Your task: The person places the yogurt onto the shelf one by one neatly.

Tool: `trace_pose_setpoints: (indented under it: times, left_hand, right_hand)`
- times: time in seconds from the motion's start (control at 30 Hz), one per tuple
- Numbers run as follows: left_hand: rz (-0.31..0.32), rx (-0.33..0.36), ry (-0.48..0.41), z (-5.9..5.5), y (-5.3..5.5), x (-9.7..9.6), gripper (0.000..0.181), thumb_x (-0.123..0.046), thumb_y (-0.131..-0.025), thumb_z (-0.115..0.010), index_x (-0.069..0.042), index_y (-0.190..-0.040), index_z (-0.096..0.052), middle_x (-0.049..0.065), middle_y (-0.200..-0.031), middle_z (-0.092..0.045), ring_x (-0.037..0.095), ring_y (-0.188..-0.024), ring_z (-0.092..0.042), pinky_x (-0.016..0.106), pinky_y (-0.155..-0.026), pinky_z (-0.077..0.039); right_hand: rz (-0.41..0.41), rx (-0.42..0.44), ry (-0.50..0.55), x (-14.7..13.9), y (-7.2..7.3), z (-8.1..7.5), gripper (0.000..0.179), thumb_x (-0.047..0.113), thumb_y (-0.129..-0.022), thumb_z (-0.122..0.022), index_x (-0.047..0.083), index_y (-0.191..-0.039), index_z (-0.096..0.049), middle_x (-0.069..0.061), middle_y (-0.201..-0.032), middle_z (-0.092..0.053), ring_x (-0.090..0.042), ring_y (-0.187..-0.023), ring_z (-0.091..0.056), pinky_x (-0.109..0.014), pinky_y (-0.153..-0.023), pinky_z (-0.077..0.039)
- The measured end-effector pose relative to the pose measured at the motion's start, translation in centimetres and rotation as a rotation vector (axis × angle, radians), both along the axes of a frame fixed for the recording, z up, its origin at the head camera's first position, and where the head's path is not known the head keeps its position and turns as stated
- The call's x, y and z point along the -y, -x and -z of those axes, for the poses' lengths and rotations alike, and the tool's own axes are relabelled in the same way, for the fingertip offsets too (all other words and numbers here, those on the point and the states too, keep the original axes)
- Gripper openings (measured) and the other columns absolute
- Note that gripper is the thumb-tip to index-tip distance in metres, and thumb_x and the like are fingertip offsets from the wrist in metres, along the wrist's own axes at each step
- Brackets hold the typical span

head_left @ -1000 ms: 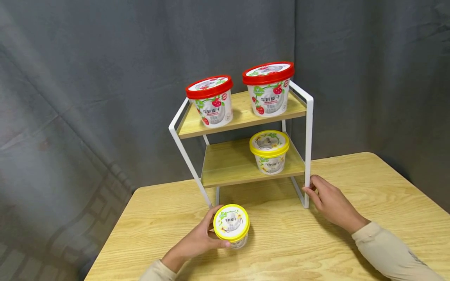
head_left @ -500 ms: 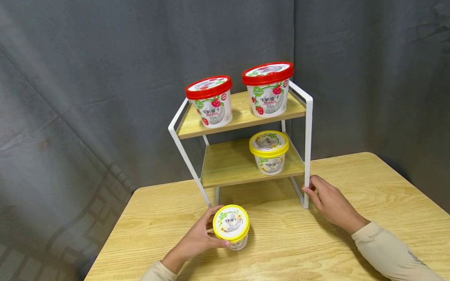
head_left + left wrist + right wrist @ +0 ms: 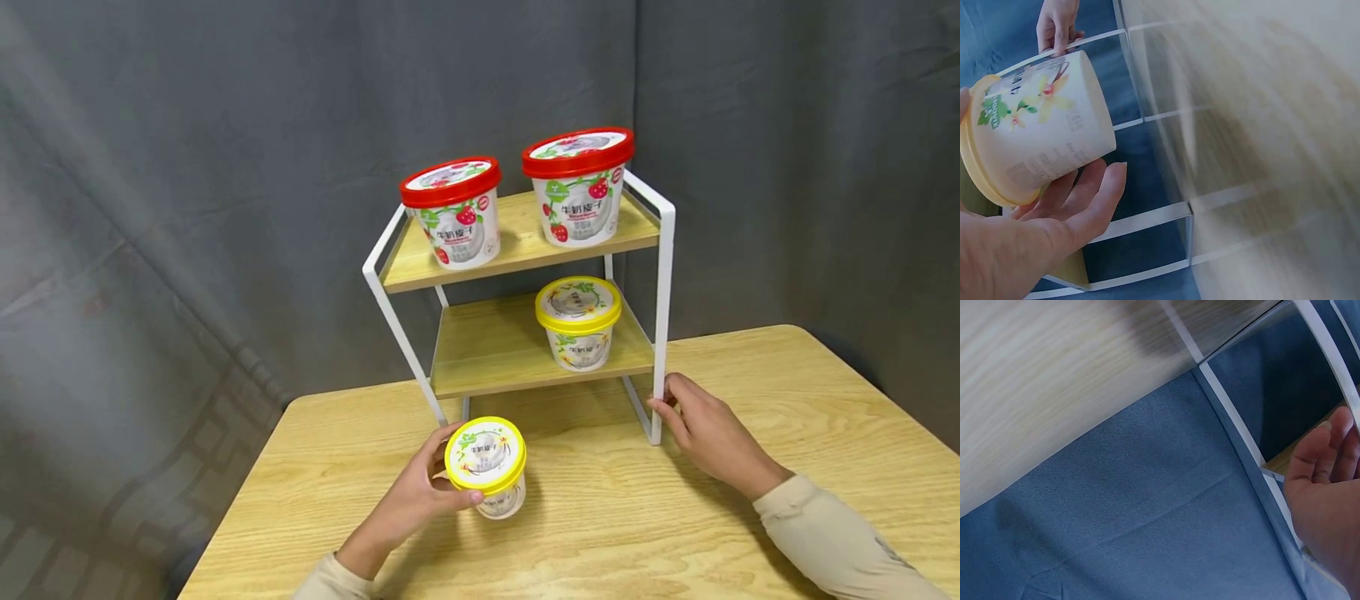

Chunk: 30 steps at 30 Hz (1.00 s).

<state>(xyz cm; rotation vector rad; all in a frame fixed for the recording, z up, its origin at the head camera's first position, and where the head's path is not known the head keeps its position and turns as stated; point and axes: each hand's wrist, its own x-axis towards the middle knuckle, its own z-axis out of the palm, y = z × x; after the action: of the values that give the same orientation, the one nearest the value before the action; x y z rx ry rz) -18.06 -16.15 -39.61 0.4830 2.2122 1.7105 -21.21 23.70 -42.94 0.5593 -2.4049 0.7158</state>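
Note:
My left hand [image 3: 422, 483] grips a yellow-lidded ice cream tub [image 3: 486, 457] by its side, thumb at the near side of the lid rim. In the left wrist view that tub [image 3: 1054, 125] lies across the palm, vanilla flowers printed on its white wall. It is in front of the left foot of a two-tier shelf rack [image 3: 480, 350] with white metal legs. My right hand [image 3: 705, 429] pinches the rack's front right leg low down, below the lower board. The right wrist view shows the fingers of this hand [image 3: 1329, 469] at the white frame.
Two red-lidded strawberry tubs, one left [image 3: 457, 233] and one right [image 3: 581, 208], stand on the top board. Another yellow-lidded tub [image 3: 581, 342] stands at the right of the lower board. The wooden table [image 3: 600, 533] ends at a grey curtain [image 3: 225, 167] behind.
My left hand has moved slightly up and left in the head view, bringing the yellow-lidded tub with it. My right hand keeps its hold on the rack leg.

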Motion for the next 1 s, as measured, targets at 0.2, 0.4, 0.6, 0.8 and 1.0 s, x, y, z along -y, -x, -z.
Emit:
trace_pose_setpoints:
  times: [0.2, 0.4, 0.6, 0.8, 1.0]
  left_hand:
    - [-0.013, -0.074, 0.005, -0.7, -0.3, 0.0, 0.083, -0.015, -0.084, -0.079, -0.019, -0.152, -0.033, 0.013, -0.139, -0.051, 0.023, -0.114, -0.055, 0.032, -0.093, -0.052]
    - [-0.055, -0.183, 0.045, -1.5, -0.4, -0.3, 0.080, -0.019, -0.086, -0.077, -0.023, -0.153, -0.033, 0.007, -0.140, -0.054, 0.020, -0.116, -0.053, 0.037, -0.096, -0.045]
    - [-0.069, -0.215, 0.033, -2.2, -0.3, -0.7, 0.078, -0.020, -0.086, -0.076, -0.027, -0.151, -0.034, 0.003, -0.141, -0.052, 0.021, -0.118, -0.051, 0.038, -0.095, -0.044]
    - [-0.112, -0.243, 0.020, -2.7, 0.0, -0.8, 0.082, -0.020, -0.084, -0.077, -0.020, -0.152, -0.031, 0.007, -0.142, -0.052, 0.015, -0.119, -0.052, 0.036, -0.096, -0.044]
    - [-0.114, -0.270, 0.001, -3.4, 0.0, -1.1, 0.082, -0.022, -0.085, -0.077, -0.018, -0.153, -0.031, 0.008, -0.142, -0.052, 0.015, -0.118, -0.054, 0.035, -0.096, -0.045]
  right_hand:
    - [0.005, 0.023, 0.002, 0.0, 0.0, 0.0, 0.014, 0.007, -0.095, -0.065, 0.011, -0.096, -0.051, 0.006, -0.081, -0.050, 0.001, -0.064, -0.038, -0.018, -0.052, -0.036]
    - [0.007, 0.012, 0.004, 0.0, 0.0, 0.0, 0.017, 0.006, -0.094, -0.067, 0.011, -0.096, -0.051, 0.006, -0.081, -0.049, 0.000, -0.064, -0.038, -0.018, -0.053, -0.036]
    - [-0.002, -0.003, 0.011, 0.1, -0.1, -0.1, 0.019, 0.004, -0.091, -0.069, 0.012, -0.095, -0.051, 0.007, -0.081, -0.049, 0.002, -0.065, -0.038, -0.018, -0.053, -0.036]
    - [-0.010, -0.011, 0.018, 0.2, -0.2, -0.1, 0.019, 0.004, -0.091, -0.069, 0.012, -0.095, -0.052, 0.008, -0.082, -0.049, 0.002, -0.066, -0.038, -0.018, -0.053, -0.035]
    - [0.002, 0.000, 0.013, 0.0, -0.1, 0.0, 0.019, 0.005, -0.092, -0.068, 0.012, -0.095, -0.051, 0.007, -0.080, -0.048, 0.001, -0.065, -0.038, -0.017, -0.052, -0.035]
